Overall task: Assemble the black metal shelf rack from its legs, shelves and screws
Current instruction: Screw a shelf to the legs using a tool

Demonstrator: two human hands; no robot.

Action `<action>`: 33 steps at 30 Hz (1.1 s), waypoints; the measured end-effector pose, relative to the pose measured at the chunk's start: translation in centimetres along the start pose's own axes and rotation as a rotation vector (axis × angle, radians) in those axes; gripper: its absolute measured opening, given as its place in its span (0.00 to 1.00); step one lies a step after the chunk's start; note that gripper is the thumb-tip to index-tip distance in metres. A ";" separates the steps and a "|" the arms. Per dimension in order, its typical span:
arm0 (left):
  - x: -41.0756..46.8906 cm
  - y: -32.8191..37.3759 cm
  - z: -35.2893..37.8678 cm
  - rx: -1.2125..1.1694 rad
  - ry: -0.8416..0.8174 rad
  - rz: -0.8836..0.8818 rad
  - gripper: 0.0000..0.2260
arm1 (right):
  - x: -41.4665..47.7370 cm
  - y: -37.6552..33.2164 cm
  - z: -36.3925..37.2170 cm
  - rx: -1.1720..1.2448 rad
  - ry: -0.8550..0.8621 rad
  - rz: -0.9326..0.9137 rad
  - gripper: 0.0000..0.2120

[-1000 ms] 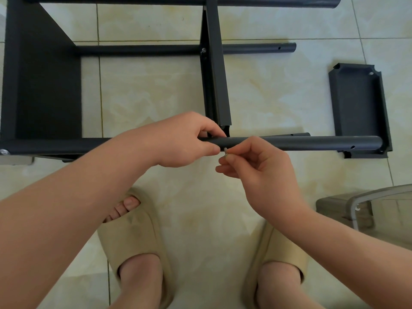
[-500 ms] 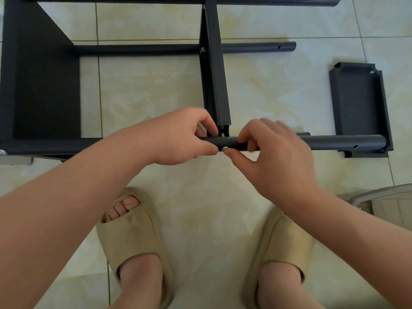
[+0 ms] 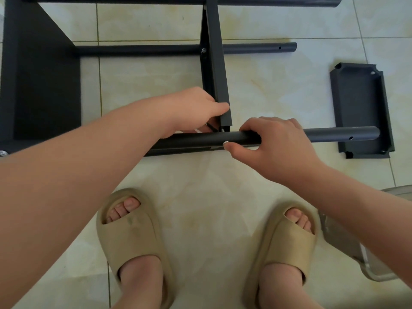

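Rack frame lies on its side on the pale tiled floor, partly built. The left hand grips the near end of the middle shelf, which stands on edge between the legs, with the thumb laid along its side. The right hand curls its fingers over the near leg, a black tube running left to right. Its thumb tip presses against a silver screw on the tube's near side, just below the shelf's end. A loose shelf lies flat at the right, under the leg's tip. Tan slippers stand near, and a clear plastic bin sits at the near right.
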State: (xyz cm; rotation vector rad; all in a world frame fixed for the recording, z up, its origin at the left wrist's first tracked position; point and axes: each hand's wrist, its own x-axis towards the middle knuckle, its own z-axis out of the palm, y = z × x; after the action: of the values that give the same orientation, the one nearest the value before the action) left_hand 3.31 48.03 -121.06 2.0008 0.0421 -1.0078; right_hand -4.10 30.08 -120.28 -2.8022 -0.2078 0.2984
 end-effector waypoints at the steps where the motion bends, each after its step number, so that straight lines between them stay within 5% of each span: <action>1: 0.2 0.0 0.0 -0.016 -0.005 0.003 0.13 | 0.1 0.1 0.1 0.005 -0.001 -0.003 0.21; 33: 0.6 -0.7 -0.4 0.032 0.022 0.013 0.17 | 1.7 1.5 1.2 -0.044 -0.007 -0.043 0.20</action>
State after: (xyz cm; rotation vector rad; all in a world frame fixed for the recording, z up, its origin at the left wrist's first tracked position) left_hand 3.67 48.52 -121.80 2.0390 0.0255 -0.9838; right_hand -2.54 29.29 -122.22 -2.8366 -0.2798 0.2971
